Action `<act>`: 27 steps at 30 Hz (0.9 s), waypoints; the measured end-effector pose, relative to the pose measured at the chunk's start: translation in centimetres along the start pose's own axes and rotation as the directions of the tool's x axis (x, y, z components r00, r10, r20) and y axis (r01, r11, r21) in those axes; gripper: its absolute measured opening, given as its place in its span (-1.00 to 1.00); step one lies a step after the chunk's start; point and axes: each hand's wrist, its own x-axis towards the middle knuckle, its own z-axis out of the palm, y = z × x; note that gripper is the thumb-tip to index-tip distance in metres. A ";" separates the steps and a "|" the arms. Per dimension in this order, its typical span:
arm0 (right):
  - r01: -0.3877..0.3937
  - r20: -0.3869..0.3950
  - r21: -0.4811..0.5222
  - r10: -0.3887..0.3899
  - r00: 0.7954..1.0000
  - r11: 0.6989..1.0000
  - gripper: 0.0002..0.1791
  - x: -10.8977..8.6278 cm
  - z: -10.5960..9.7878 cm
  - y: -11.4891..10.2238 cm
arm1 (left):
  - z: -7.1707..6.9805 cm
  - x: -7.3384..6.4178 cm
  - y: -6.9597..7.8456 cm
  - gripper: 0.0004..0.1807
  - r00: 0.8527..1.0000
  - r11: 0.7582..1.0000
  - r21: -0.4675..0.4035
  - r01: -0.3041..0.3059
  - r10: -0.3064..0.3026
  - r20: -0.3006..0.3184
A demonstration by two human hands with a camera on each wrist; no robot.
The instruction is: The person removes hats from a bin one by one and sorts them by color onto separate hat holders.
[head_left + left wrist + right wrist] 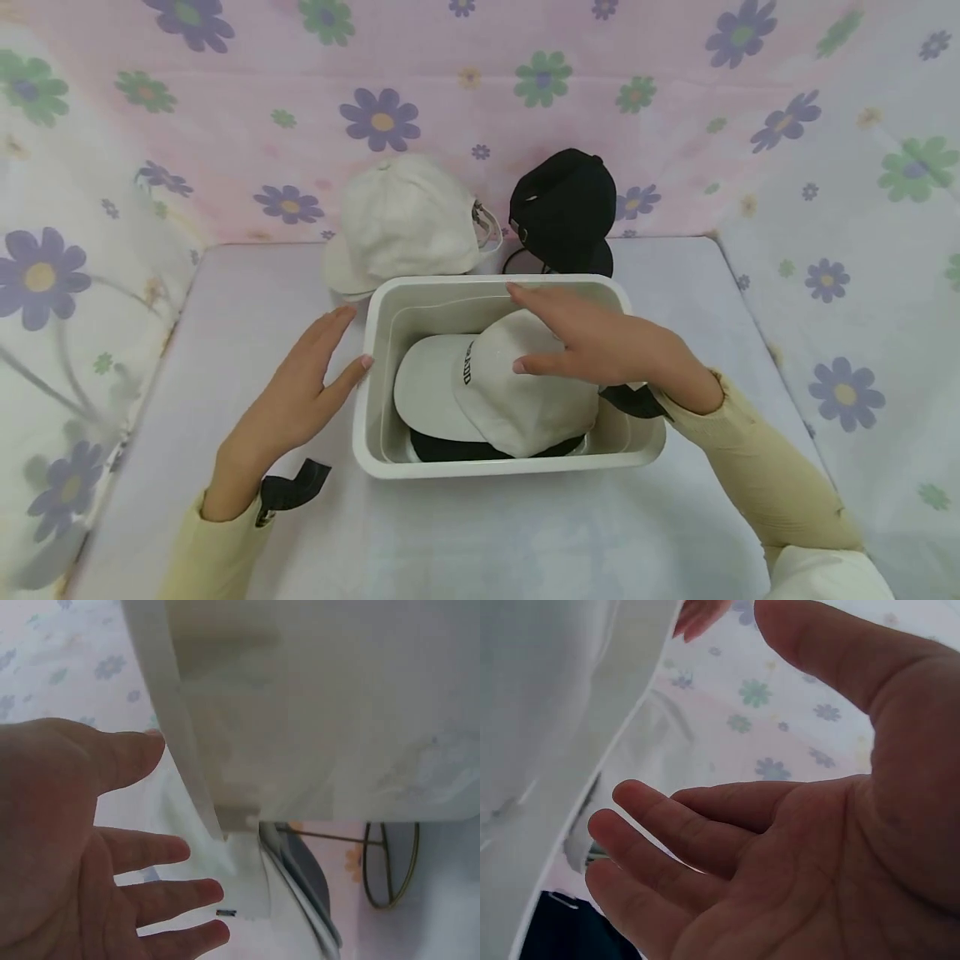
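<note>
A white plastic tub [491, 470] holds a white cap [525, 396] with dark lettering, its brim pointing left. Beneath that cap, the edge of something black [457, 448] shows. My left hand [292, 404] is just outside the tub's left rim, fingers extended and thumb tip right at the rim. Nothing is in its grasp. Over the tub's right part hovers my right hand [603, 343], empty, with fingers straight and thumb spread, overlapping the white cap in the head view. Both wrist views show the palms facing the tub walls [300, 727].
Behind the tub stand another white cap [408, 217], brim to the left, and a black cap [566, 208]. A thin wire stand [385, 889] shows in the left wrist view. Flowered cloth [450, 75] walls the back and sides of the white tabletop [480, 542].
</note>
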 end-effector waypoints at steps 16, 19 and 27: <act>-0.070 0.079 -0.025 0.072 0.994 0.997 0.02 -0.2 2.0 3.0 | 2.8 -0.9 2.6 -0.24 0.996 0.991 0.131 -0.018 0.006 0.094; -0.107 0.095 -0.026 0.109 0.990 0.994 0.05 -0.1 2.2 3.7 | 3.3 -0.9 3.1 -0.24 0.997 0.989 0.151 -0.005 -0.008 0.081; -0.166 0.084 0.019 0.164 0.983 0.986 -0.08 0.2 2.2 5.5 | 4.5 -0.9 3.9 -0.23 1.000 0.967 0.254 0.024 -0.027 0.007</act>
